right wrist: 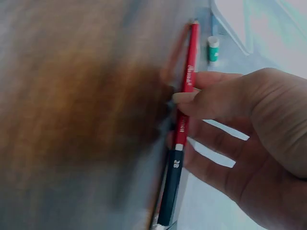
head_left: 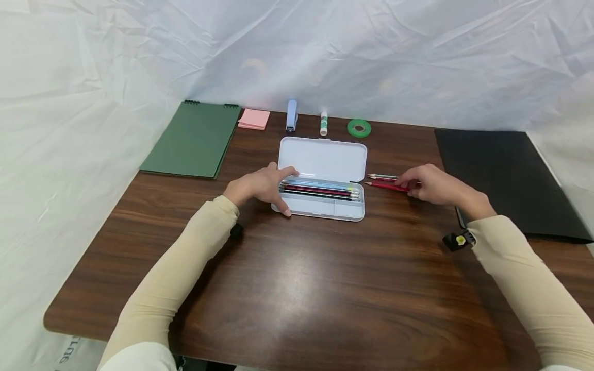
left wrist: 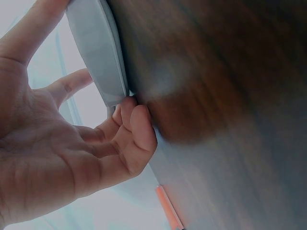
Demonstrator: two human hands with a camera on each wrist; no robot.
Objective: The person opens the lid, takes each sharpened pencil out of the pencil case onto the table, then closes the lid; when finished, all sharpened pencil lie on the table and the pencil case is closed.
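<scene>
An open pale blue pencil case (head_left: 325,210) lies mid-table with its lid (head_left: 323,157) folded back. Several pencils (head_left: 320,189) lie in its tray. My left hand (head_left: 262,186) grips the case's left end, thumb on the near edge and fingers on the far side; the left wrist view shows my fingertips (left wrist: 139,120) against the case (left wrist: 98,52). Right of the case, my right hand (head_left: 429,184) pinches a red pencil (head_left: 387,186) low over the table. The right wrist view shows the thumb (right wrist: 211,103) on that red pencil (right wrist: 188,86). A second pencil (head_left: 382,177) lies just beyond.
Along the back edge are a green spiral notebook (head_left: 192,139), pink sticky notes (head_left: 253,118), a blue stapler (head_left: 291,114), a glue stick (head_left: 323,123) and a green tape roll (head_left: 359,128). A black folder (head_left: 506,175) covers the right side. White sheeting surrounds the dark wood table (head_left: 297,288).
</scene>
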